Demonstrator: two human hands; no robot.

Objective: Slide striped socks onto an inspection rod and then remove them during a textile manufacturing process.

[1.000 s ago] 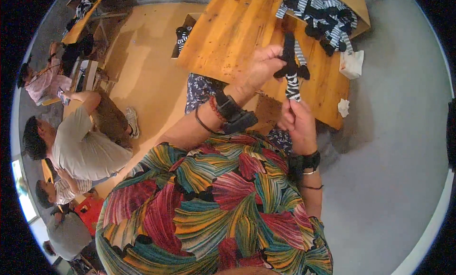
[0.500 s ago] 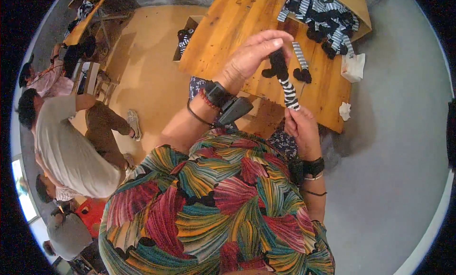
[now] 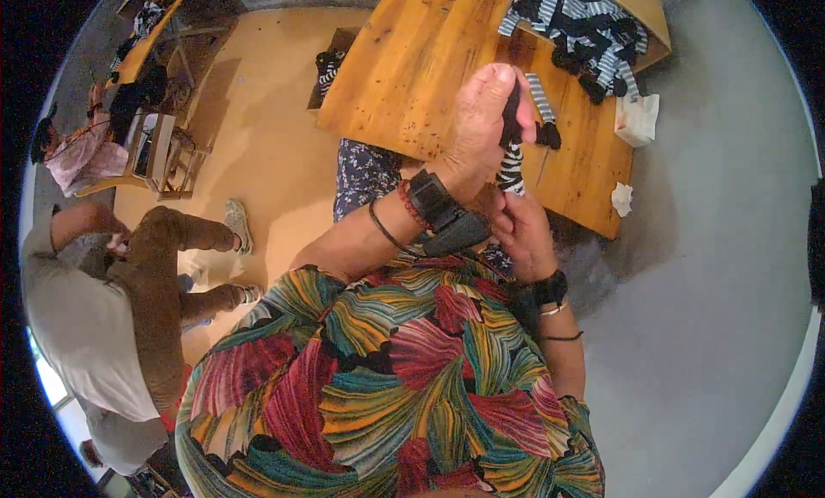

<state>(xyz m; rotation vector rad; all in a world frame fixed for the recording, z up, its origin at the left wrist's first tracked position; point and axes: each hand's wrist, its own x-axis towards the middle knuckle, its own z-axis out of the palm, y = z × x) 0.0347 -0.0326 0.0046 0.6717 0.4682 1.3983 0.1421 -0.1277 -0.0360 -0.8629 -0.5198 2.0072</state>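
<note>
In front of my chest, over the table's near edge, I hold a black knit piece with a black-and-white striped end (image 3: 510,169). Whether it is a sock or a glove, I cannot tell. My left hand (image 3: 481,120) is closed around its black upper part, with the thumb pointing up. At the striped lower end, my right hand (image 3: 526,233) grips it with bent fingers; part of that grip is hidden. Just beyond my left fingers, a grey-and-white striped knit piece (image 3: 539,94) with a black end lies on the wooden table (image 3: 404,77).
An open box (image 3: 655,21) at the table's far right spills many striped knit pieces. A white box (image 3: 637,120) and a crumpled white paper (image 3: 622,199) sit along the right edge. Another box (image 3: 320,94) stands left of the table. A seated person (image 3: 94,326) is at left.
My left hand has turned and closed further around the black part, moving down towards my right hand. The right hand has shifted slightly left. The person at left has leaned and moved an arm.
</note>
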